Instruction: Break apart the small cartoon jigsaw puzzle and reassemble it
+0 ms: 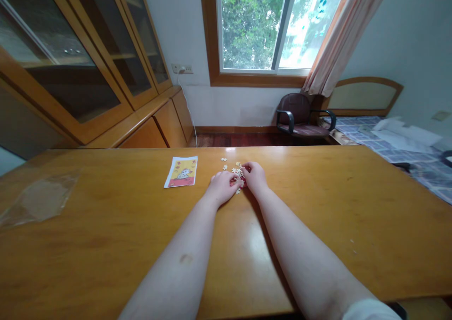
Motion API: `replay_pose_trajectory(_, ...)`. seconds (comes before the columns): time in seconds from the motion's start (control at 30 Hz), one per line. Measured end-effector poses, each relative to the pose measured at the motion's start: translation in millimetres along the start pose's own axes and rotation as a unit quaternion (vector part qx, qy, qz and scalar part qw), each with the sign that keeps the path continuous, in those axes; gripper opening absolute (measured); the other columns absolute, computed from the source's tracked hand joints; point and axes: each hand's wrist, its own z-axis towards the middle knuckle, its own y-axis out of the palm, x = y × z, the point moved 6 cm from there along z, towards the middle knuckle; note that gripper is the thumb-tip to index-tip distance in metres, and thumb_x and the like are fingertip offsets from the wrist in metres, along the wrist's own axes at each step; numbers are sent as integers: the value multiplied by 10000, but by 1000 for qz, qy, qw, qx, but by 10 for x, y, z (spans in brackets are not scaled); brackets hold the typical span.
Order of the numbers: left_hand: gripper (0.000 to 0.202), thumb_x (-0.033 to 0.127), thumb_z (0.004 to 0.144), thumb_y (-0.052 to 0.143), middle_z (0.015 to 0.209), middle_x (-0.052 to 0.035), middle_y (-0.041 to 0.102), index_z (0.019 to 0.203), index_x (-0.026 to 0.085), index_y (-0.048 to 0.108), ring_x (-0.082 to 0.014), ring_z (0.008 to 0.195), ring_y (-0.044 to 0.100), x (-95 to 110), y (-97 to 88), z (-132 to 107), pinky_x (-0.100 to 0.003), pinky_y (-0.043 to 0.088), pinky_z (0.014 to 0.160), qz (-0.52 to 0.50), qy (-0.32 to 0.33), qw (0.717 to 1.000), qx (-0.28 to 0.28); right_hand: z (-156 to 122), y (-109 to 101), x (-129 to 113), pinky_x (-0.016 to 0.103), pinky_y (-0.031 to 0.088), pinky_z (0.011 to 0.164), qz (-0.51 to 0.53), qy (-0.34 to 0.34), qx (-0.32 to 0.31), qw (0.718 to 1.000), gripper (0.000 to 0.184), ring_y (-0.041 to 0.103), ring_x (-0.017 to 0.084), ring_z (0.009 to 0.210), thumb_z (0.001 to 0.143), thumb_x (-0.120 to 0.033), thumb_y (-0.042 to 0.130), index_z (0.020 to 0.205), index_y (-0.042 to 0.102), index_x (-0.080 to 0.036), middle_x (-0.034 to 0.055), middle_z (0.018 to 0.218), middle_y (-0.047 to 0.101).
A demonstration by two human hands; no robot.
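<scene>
A small heap of jigsaw puzzle pieces (238, 171), mostly pale side up with some red showing, lies on the wooden table between my two hands. My left hand (222, 187) curls in from the left, its thumb and fingers closed around pieces at the near side of the heap. From the right, my right hand (255, 177) bends its fingers onto the pieces at the heap's edge. Which single pieces the fingertips grip is partly hidden. A few loose pieces lie just beyond my left hand. Left of it rests a picture card (182, 172) with a white animal on yellow and pink.
A clear plastic bag (44, 196) lies on the left of the table (116, 235). Glass-door cabinets (88, 52) stand along the left. Behind the table are a window, a brown armchair (300, 115) and a bed (381, 132) at right.
</scene>
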Motion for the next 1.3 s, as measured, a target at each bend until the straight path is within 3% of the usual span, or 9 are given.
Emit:
replay_pose_trajectory(0.13, 359, 388, 866, 505, 1140, -70, 654, 1164, 232, 631, -252, 1070, 566, -20, -44, 2, -390, 422, 948, -62, 0, 998, 26, 2, -97, 8, 296, 456, 686, 154, 32, 63, 986, 160, 564, 165, 679, 735, -315, 587, 773, 647, -171, 27, 723, 633)
replay_pose_trajectory(0.27, 324, 362, 862, 526, 1116, -46, 677, 1139, 244, 646, -230, 1064, 581, 36, -57, 6, -374, 429, 957, -116, 33, 992, 24, -14, -115, 6, 297, 463, 676, 225, 45, 88, 969, 203, 561, 164, 671, 707, -357, 609, 773, 645, -169, 21, 701, 626)
replay_pose_trajectory(0.47, 191, 283, 801, 579, 918, -38, 715, 932, 199, 690, -182, 875, 646, -21, -19, 33, -312, 501, 839, -237, -10, 971, 42, -57, -24, -61, 281, 474, 630, 231, 17, 47, 972, 202, 572, 161, 686, 709, -374, 624, 774, 633, -183, 21, 735, 626)
replay_pose_trajectory(0.63, 176, 276, 792, 578, 898, -47, 707, 912, 173, 657, -154, 755, 649, -103, 39, 46, -276, 528, 713, -311, -54, 947, 56, -79, 55, -93, 244, 429, 479, 286, 68, -30, 955, 294, 509, 117, 509, 712, -471, 620, 786, 593, -187, -16, 625, 582)
replay_pose_trajectory(0.73, 158, 258, 791, 576, 905, -51, 703, 901, 170, 647, -151, 741, 653, -153, 7, 49, -270, 528, 693, -321, -72, 940, 90, -90, 87, -139, 231, 434, 494, 328, 86, -65, 939, 323, 522, 111, 524, 690, -490, 628, 764, 583, -179, -24, 603, 579)
replay_pose_trajectory(0.87, 148, 263, 804, 560, 890, -44, 696, 897, 174, 633, -156, 752, 659, -233, -78, 42, -279, 528, 714, -321, -100, 930, 150, -115, 152, -173, 248, 477, 569, 380, 102, -107, 913, 345, 581, 124, 596, 584, -390, 715, 828, 604, -172, -6, 695, 649)
replay_pose_trajectory(1.0, 138, 236, 799, 555, 886, -39, 689, 898, 172, 627, -152, 764, 658, -256, -89, 48, -276, 528, 729, -326, -114, 926, 154, -119, 176, -143, 291, 509, 632, 390, 106, -111, 908, 330, 610, 143, 628, 559, -348, 732, 816, 628, -169, 7, 706, 670)
replay_pose_trajectory(1.3, 148, 259, 757, 614, 819, -31, 684, 876, 172, 602, -146, 744, 668, -336, 85, 90, -256, 541, 686, -413, -128, 893, 123, -69, 127, -82, 321, 522, 713, 355, 83, -79, 928, 264, 638, 168, 696, 544, -302, 746, 761, 680, -167, 30, 732, 701)
